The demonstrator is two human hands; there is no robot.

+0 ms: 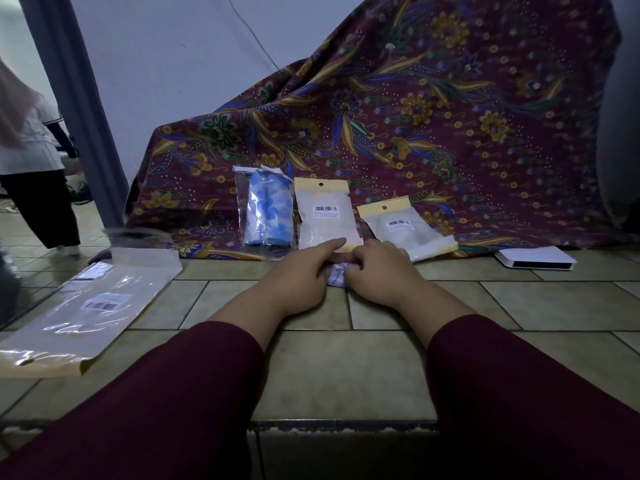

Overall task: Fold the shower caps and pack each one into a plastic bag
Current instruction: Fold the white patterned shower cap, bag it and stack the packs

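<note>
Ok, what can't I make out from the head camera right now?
- Shower cap: mostly hidden under the left hand and right hand; its fold state is unclear.
- Barcode labels on the two packed bags: text too small to read.
- Large flat bag: its lower left part is cut off by the frame edge.
- Person standing at left: cut off by the frame edge.
</note>
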